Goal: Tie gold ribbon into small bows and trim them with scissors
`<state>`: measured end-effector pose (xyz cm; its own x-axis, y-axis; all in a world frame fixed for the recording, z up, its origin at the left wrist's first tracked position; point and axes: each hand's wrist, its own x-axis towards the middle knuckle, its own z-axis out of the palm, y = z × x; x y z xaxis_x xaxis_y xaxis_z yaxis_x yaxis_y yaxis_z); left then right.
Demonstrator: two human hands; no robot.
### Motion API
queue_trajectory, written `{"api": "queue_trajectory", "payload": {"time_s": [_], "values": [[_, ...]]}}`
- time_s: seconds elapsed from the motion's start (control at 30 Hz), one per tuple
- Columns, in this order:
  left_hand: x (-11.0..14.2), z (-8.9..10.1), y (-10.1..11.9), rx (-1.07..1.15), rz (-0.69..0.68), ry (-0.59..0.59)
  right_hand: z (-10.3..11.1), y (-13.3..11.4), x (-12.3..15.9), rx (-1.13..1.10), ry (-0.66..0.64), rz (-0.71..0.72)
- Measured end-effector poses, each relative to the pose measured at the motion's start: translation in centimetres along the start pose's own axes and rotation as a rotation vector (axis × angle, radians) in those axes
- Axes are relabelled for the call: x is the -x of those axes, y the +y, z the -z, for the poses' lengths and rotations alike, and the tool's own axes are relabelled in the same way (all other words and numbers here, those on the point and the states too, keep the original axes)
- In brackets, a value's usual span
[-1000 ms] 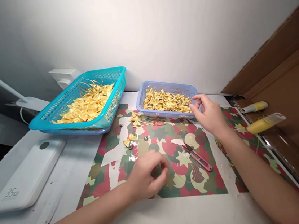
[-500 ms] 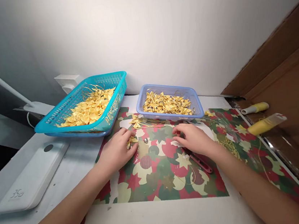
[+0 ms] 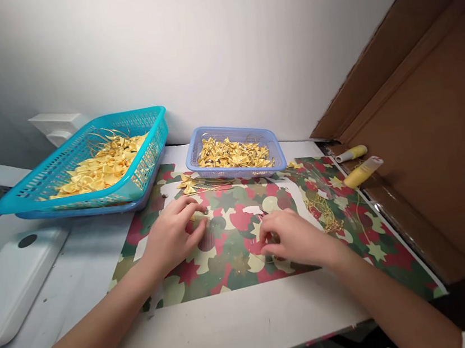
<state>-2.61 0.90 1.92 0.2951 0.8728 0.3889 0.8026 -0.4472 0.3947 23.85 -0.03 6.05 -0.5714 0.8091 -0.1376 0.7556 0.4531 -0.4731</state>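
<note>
My left hand is over the patterned sheet, its thumb and fingers apart. A small silvery bell lies at its fingertips. Part of a gold ribbon bow shows between the fingers. My right hand rests low on the sheet with curled fingers and thumb drawn close, covering the spot of the pink thread snips; only the dark blade tip seems to show. What these fingers hold is hidden. Several gold bows with long ties lie in front of the blue-violet basket.
That basket holds many gold bows. A larger turquoise basket of yellow bows stands at left, beyond a white power bank. Gold thread scraps lie at right, near two yellow thread spools and a brown cardboard wall.
My right hand has come from beside the blue-violet basket down to the snips. My left hand has moved forward to the bow, then toward the bell. The view has turned rightward.
</note>
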Motion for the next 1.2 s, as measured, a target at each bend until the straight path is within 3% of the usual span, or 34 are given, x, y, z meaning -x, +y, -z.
{"api": "queue_trajectory", "payload": {"time_s": [0.17,0.3,0.43,0.53,0.67,0.93,1.1,1.2], "values": [[0.3,-0.9,1.1,0.0,-0.118,-0.059,-2.8,-1.8,0.6,0.071,0.005,-0.03],[0.7,-1.5,1.9,0.054,-0.2,-0.085,-3.3,-1.6,0.0,0.083,-0.051,-0.039],[0.6,-1.9,3.2,0.28,-0.223,-0.19,-2.3,-0.7,-0.5,-0.335,-0.055,0.046],[-0.1,-2.3,4.2,0.508,-0.122,-0.308,-1.4,-0.3,-1.1,-0.591,0.076,0.111],[-1.2,-3.1,4.8,0.879,-0.008,-0.444,-1.2,-0.5,-2.2,-0.757,0.189,0.177],[-0.8,-4.6,3.4,1.122,0.244,-0.256,-3.8,-0.2,-3.8,-0.82,0.358,0.196],[-0.4,-4.0,3.2,1.129,0.274,-0.25,-4.6,1.1,-3.9,-0.805,0.552,0.079],[-0.2,-3.4,3.7,1.086,0.252,-0.261,-4.6,1.3,-3.4,-0.709,0.584,0.127]]}}
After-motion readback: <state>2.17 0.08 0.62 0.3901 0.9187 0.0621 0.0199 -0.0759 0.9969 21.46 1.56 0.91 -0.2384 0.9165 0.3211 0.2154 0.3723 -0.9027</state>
